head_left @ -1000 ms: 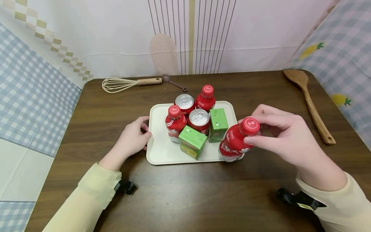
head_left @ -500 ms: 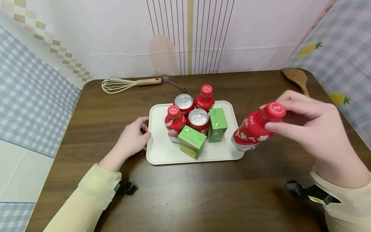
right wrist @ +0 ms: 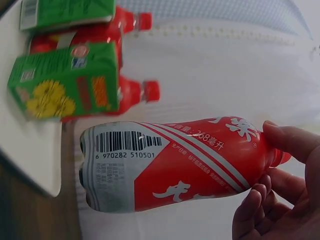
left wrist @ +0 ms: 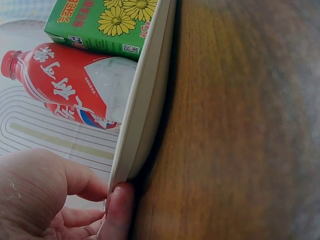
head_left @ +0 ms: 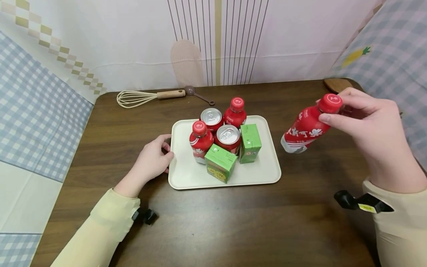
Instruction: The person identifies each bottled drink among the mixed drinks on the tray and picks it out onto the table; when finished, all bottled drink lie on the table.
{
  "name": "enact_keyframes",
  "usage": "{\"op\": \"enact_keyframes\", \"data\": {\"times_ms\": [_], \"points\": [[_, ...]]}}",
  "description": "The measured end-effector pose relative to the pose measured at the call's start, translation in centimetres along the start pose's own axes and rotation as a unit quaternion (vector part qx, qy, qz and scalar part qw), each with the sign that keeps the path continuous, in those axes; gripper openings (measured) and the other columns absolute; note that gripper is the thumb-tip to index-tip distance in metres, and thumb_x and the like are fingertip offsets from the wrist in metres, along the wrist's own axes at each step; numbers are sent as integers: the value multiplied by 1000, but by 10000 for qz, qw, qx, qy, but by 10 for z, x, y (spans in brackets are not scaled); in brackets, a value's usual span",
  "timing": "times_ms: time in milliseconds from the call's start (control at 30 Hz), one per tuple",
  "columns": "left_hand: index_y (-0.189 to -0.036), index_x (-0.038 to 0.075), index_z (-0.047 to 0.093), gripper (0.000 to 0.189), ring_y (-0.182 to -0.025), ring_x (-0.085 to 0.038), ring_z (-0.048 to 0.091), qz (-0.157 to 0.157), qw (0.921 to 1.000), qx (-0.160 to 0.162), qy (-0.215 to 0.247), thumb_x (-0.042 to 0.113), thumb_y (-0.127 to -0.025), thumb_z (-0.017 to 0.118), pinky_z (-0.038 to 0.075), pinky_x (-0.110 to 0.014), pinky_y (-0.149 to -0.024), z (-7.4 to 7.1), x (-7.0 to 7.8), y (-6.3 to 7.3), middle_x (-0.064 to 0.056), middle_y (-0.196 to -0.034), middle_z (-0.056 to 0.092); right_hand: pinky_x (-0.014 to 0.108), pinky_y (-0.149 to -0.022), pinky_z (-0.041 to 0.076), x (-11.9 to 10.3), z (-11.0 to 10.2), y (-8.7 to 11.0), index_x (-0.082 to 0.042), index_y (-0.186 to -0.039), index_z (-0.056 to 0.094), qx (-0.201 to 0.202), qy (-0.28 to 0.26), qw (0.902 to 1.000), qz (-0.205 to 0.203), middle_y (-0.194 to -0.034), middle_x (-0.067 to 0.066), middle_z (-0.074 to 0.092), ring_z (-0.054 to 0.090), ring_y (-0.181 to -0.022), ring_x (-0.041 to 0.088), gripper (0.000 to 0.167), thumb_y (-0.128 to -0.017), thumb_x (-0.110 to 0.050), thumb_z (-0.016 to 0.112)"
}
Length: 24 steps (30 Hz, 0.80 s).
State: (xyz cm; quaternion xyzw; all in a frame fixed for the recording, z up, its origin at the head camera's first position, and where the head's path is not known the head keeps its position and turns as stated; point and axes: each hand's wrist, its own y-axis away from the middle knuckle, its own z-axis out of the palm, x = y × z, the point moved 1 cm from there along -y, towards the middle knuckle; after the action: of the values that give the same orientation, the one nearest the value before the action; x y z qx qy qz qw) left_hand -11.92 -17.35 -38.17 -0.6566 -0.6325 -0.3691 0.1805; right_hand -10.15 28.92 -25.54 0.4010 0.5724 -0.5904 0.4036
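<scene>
Dark brown wood-grain bench (head_left: pixel 213 222) is supporting all the items, and white printed cloth (head_left: pixel 133 40) is hanging behind it. Blue-and-white checked cloth (head_left: pixel 40 107) is covering the left side of the background. Along the rear edge, a whisk with cream wires and a wooden handle (head_left: pixel 171 94) is lying beside a small brown plastic measuring spoon (head_left: pixel 189 90). At the far right, a brown wooden spatula (head_left: pixel 336 85) is lying partly hidden behind the right hand (head_left: pixel 373 122).

A cream rectangular tray with rounded corners (head_left: pixel 183 176) is resting on the bench. Two red bottles with red caps are standing in the group: one at the left (head_left: pixel 199 142), the other at the rear (head_left: pixel 235 115). Two red cans with silver tops, one behind (head_left: pixel 211 116) and one in front (head_left: pixel 228 134), are standing between the bottles. A green drink carton with yellow flowers (head_left: pixel 220 163) is standing at the front of the group; a second green carton (head_left: pixel 250 142) is standing to its right.

The left hand (head_left: pixel 155 157) is pinching the left rim of the tray between thumb and fingers. The right hand is clamping the neck of a red plastic bottle with white lettering and a pale lower section (head_left: pixel 306 127), thumb and fingers closing just below the cap. This bottle is hanging tilted over the bench, right of the tray and apart from it, its cap pointing up and right. Its barcode is facing the right wrist view.
</scene>
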Motion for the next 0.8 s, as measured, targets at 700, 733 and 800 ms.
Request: {"op": "enact_keyframes", "data": {"times_ms": [700, 733, 800], "points": [[-153, 4, 40, 59, -57, -19, 67, 37, 10000, 21, -67, 10, -96, 53, 61, -33, -54, 1, -2, -1, -17, -111, 58, 14, -58, 51, 69, -39, -39, -11, -111, 81, 709, 1500, 9771, 1332, -95, -8, 70, 56, -74, 11, 27, -84, -9, 85], [-153, 4, 40, 59, -57, -19, 67, 43, 10000, 24, -73, 10, -96, 53, 61, -33, -54, 1, -2, -1, -17, -111, 57, 14, -58, 51, 70, -39, -39, -12, -111, 81, 727, 1613, 9746, 1374, -97, -9, 69, 56, -74, 11, 28, -84, -10, 85], [-153, 4, 41, 59, -57, -19, 67, 59, 9999, 36, -92, 10, -95, 53, 61, -33, -54, 1, -2, -1, -17, -111, 58, 13, -59, 51, 73, -39, -39, -14, -112, 81, 745, 1839, 9697, 1424, -96, -9, 67, 56, -75, 10, 28, -85, -13, 85]]}}
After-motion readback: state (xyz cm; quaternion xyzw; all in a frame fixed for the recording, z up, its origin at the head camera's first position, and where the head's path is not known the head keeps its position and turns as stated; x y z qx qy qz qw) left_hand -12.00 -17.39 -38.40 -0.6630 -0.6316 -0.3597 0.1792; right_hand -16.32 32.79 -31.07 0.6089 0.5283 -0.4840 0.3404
